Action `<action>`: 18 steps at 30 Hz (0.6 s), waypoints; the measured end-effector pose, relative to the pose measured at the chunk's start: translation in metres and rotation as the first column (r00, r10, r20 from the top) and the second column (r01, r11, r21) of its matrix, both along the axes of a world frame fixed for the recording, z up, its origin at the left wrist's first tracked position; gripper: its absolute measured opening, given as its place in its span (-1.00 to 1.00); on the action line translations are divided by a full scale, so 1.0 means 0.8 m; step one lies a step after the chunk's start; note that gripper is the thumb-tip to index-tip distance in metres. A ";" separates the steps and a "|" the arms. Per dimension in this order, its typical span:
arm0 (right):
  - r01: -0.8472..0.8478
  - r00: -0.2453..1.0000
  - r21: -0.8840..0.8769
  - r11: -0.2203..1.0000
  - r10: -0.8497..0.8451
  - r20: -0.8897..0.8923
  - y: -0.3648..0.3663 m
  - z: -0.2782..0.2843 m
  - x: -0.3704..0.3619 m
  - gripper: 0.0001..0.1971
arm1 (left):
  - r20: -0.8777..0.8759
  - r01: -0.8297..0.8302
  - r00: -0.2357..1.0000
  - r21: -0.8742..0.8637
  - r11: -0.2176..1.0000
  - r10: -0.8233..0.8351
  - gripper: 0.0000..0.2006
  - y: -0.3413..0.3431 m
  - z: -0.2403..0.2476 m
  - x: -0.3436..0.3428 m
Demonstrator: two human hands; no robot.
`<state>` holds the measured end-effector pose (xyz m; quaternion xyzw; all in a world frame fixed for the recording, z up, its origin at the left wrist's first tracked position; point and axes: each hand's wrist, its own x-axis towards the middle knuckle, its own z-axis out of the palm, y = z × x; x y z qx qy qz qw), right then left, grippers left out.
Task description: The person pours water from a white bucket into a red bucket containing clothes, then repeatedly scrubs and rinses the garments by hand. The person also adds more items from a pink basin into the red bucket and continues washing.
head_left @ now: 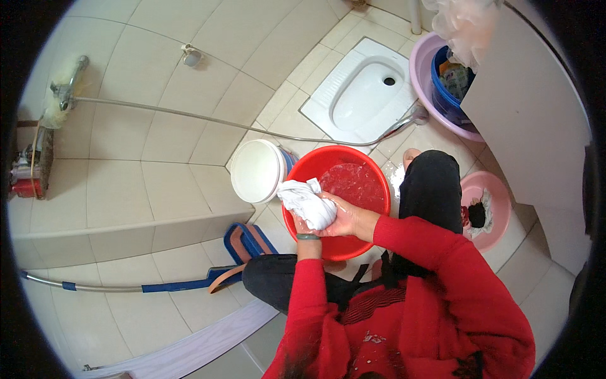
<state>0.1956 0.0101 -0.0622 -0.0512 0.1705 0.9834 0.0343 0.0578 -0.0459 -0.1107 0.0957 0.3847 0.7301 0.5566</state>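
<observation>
A bunched, wet-looking white cloth is held between my two hands over the left side of a red basin. My left hand, with a dark green bangle at its wrist, is mostly hidden behind the cloth and supports it from below. On the other side, my right hand has its fingers closed round the bundle. Sudsy water lies in the basin beneath.
A white bucket stands left of the basin. Beyond is a squat toilet, with a shower head beside it. At right are a pink basin of clothes and a lilac tub. Blue-and-pink plastic slippers lie left.
</observation>
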 end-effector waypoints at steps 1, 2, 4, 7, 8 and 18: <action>-0.012 0.999 -0.028 1.000 0.011 -0.049 -0.001 0.001 0.002 -0.54 | 0.051 0.044 0.997 0.199 0.979 -0.056 -0.30 0.009 0.000 0.006; -0.031 0.999 -0.048 0.998 0.029 -0.038 0.000 0.002 0.004 -0.53 | 0.100 0.014 0.994 0.291 0.956 -0.045 -0.31 0.018 0.001 0.010; -0.052 0.992 -0.036 0.998 0.056 0.116 0.002 0.002 0.005 -0.52 | 0.134 -0.059 0.991 0.249 0.967 0.026 -0.35 0.034 0.016 0.000; -0.063 0.966 0.064 0.996 0.045 0.256 0.009 0.004 0.005 -0.53 | 0.168 0.202 0.962 0.098 0.974 -0.217 -0.56 0.051 0.041 -0.034; -0.042 0.961 0.112 0.993 0.009 0.277 0.011 0.005 0.005 -0.53 | 0.193 0.327 0.920 0.106 0.939 -0.342 -0.59 0.057 0.044 -0.042; -0.025 0.914 0.642 0.766 -0.243 0.326 0.000 -0.012 -0.010 -0.49 | -0.413 0.196 0.727 -0.640 0.743 -0.548 -0.81 0.091 0.067 -0.049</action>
